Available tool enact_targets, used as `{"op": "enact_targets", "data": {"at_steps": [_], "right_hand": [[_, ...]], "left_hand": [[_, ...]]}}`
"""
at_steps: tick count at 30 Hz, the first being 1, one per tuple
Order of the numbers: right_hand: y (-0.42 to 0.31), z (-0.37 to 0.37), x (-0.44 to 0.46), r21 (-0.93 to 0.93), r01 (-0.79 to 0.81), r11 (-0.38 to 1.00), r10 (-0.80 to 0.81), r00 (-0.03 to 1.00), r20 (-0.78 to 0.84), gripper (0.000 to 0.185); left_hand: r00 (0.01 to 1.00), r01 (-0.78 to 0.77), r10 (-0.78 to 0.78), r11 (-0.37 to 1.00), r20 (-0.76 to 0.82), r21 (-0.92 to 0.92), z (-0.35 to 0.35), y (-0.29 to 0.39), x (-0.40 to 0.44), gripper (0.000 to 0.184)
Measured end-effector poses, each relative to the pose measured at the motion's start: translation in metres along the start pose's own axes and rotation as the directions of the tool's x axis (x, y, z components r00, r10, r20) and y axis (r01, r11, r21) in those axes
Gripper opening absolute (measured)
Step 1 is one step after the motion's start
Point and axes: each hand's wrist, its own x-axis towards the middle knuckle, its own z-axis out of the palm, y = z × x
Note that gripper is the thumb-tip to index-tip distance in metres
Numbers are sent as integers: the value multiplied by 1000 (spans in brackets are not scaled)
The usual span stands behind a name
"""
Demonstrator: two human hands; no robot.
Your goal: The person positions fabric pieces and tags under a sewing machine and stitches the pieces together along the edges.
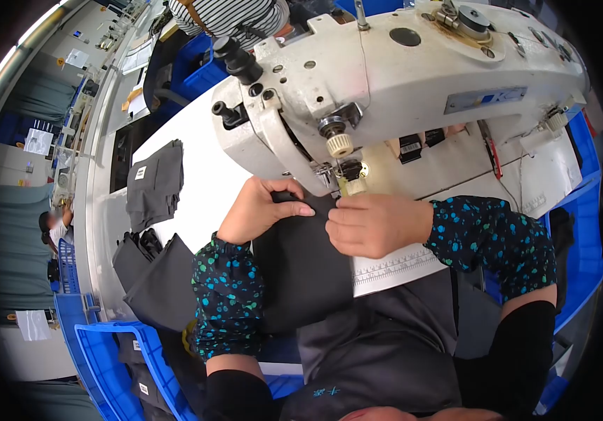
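Under the head of a white sewing machine point(400, 77) lies a dark grey fabric piece point(301, 266), hanging down toward my lap. My left hand point(256, 210) pinches its upper edge between thumb and fingers, just left of the needle area. Close to the presser foot, my right hand point(379, 224) has its fingers curled together on the fabric's right edge; the fingertips are partly hidden. A ruler scale point(407, 266) printed on the table edge shows below my right hand.
Stacked dark fabric pieces point(155, 182) with white labels lie left, above more folded dark fabric point(164, 284). A blue crate point(115, 337) with labelled pieces stands lower left. Red-handled tool point(491, 151) rests under the machine arm. A person in a striped top point(231, 21) sits beyond.
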Motion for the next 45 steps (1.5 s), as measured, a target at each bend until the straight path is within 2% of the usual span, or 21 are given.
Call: {"op": "enact_targets", "data": {"at_steps": [1,3,4,6,9,16,19,22,24,28,30,37,40,42,45], "right_hand": [[-3,-2,0,30,20,999,-22,999,50,11],[-9,-3,-3,63,40,997,-46,994,100,12],[-11,-1,-5,86,4,996,-14,993,117,12],[-14,2,-7,111,-31,993,16,991,134,12],[-19,4,-9,111,-72,991,60,992,107,13],[-21,-3,-9,103,-115,988,96,981,170,14],[-18,-7,-9,91,-128,988,109,977,184,16],[-15,-8,-10,72,-146,987,129,971,200,17],[-14,-8,-10,62,-156,986,141,971,195,17],[-11,-6,-13,72,-179,981,160,965,209,16],[-10,-5,-14,73,-185,980,167,964,206,16],[-8,-6,-14,62,-201,978,185,961,204,16],[-9,-6,-14,54,-205,977,191,962,193,15],[-9,-5,-15,49,-204,978,192,965,178,14],[-10,-5,-16,63,-232,971,213,952,222,13]], "left_hand": [[1000,1,-1,1000,-1,-2,1,-1,0,31],[996,92,-82,924,-42,371,6,-4,0,29],[996,94,-84,924,-44,370,9,-3,0,29],[996,-42,79,836,-44,547,17,2,-1,26],[989,-19,108,778,-103,629,25,5,-3,24],[988,16,88,755,-125,656,27,4,-4,22],[977,-34,168,726,-130,687,27,4,-1,23],[964,-87,217,801,-152,592,29,-4,3,18],[918,-230,376,763,-125,604,30,-11,5,15],[923,-202,364,732,-122,650,32,-8,3,17],[927,-137,324,762,-189,632,34,-12,4,7],[911,-154,358,757,-206,635,34,-19,8,7],[925,-149,325,785,-195,601,33,-19,8,11],[910,-187,387,705,-149,684,30,-15,9,13],[902,-206,398,737,-167,644,27,-20,12,13]]}}
